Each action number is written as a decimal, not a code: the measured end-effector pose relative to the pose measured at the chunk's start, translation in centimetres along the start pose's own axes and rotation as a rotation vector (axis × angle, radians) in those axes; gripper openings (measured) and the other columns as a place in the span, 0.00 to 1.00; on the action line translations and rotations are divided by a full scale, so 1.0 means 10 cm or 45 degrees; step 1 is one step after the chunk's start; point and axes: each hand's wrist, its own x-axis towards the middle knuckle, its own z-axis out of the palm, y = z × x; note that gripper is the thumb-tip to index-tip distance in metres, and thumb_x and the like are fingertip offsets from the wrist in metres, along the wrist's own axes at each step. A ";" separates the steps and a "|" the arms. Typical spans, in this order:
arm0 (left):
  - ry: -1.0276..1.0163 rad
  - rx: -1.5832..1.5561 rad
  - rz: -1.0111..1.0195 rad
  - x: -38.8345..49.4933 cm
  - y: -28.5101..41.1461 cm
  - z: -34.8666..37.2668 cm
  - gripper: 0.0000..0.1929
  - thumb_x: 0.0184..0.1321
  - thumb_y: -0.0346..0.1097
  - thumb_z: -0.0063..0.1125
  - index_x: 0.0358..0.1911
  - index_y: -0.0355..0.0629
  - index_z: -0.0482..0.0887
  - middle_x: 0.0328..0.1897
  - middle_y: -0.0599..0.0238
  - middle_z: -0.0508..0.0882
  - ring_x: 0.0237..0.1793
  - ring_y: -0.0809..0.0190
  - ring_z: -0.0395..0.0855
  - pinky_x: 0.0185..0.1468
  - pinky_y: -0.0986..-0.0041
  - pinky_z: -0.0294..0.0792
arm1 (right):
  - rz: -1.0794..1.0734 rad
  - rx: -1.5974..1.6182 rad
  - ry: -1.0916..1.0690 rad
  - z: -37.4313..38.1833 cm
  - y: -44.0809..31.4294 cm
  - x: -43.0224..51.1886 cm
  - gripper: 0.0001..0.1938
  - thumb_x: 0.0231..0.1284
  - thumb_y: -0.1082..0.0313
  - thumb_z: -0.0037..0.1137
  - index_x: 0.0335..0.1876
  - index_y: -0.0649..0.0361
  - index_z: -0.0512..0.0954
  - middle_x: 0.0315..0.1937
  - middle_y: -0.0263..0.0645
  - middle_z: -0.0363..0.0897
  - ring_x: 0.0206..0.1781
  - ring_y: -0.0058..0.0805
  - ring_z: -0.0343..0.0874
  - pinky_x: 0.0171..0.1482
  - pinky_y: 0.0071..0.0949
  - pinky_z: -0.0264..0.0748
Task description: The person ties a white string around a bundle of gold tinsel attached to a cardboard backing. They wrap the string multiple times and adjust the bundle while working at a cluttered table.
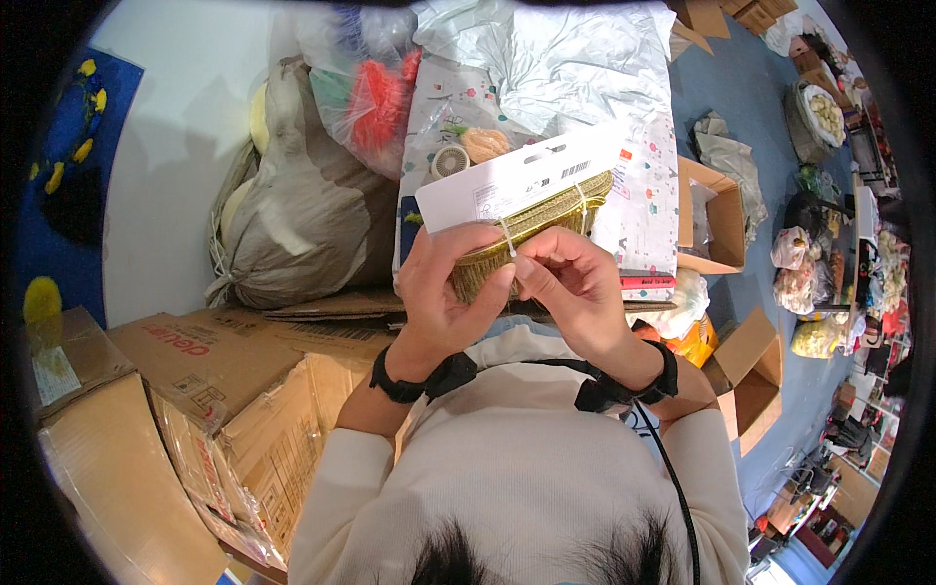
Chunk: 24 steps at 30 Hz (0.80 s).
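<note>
A bundle of gold fringe trim [477, 276] is fastened to a white printed card [468, 191] with a slot at its top. White cable ties go round the bundle, one near its middle and one towards its right end. My left hand [446, 292] grips the bundle's left part, the thumb in front and fingers behind the card's lower edge. The fingertips of my right hand [574, 292] pinch at the head of the middle white cable tie [510, 238]. Both hands are above the near part of a table with a patterned cover [647, 234].
Behind the card lie a small round fan [450, 161], a peach-coloured bundle [485, 145] and crumpled white plastic sheeting [563, 58]. A grey sack [322, 219] stands left of the table. Cardboard boxes [241, 351] are at the lower left; an open carton [724, 234] is at the right.
</note>
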 end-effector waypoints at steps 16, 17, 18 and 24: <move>-0.219 -0.398 -0.376 0.02 0.06 -0.10 0.12 0.65 0.30 0.53 0.50 0.40 0.82 0.52 0.57 0.77 0.51 0.61 0.74 0.53 0.73 0.66 | -0.108 -0.054 0.125 0.03 0.03 -0.04 0.07 0.67 0.73 0.52 0.45 0.66 0.78 0.35 0.31 0.79 0.37 0.14 0.73 0.41 0.16 0.72; -0.222 -0.349 -0.352 0.02 0.06 -0.10 0.12 0.65 0.30 0.52 0.50 0.39 0.82 0.51 0.57 0.77 0.51 0.61 0.74 0.53 0.73 0.66 | -0.118 -0.090 0.113 0.03 0.04 -0.04 0.06 0.66 0.73 0.52 0.44 0.66 0.78 0.35 0.31 0.79 0.36 0.14 0.73 0.40 0.16 0.72; -0.202 -0.312 -0.319 0.03 0.06 -0.09 0.11 0.65 0.30 0.53 0.49 0.39 0.82 0.51 0.59 0.78 0.49 0.64 0.75 0.52 0.75 0.67 | -0.128 -0.125 0.101 0.03 0.04 -0.03 0.06 0.66 0.74 0.52 0.43 0.66 0.78 0.34 0.31 0.79 0.36 0.14 0.73 0.40 0.17 0.72; -0.053 -0.207 -0.253 0.03 0.08 -0.04 0.08 0.61 0.27 0.59 0.43 0.40 0.86 0.44 0.64 0.83 0.41 0.70 0.78 0.44 0.81 0.69 | -0.205 -0.271 0.102 0.02 0.10 0.00 0.05 0.64 0.75 0.54 0.41 0.66 0.78 0.31 0.32 0.79 0.31 0.15 0.72 0.36 0.18 0.71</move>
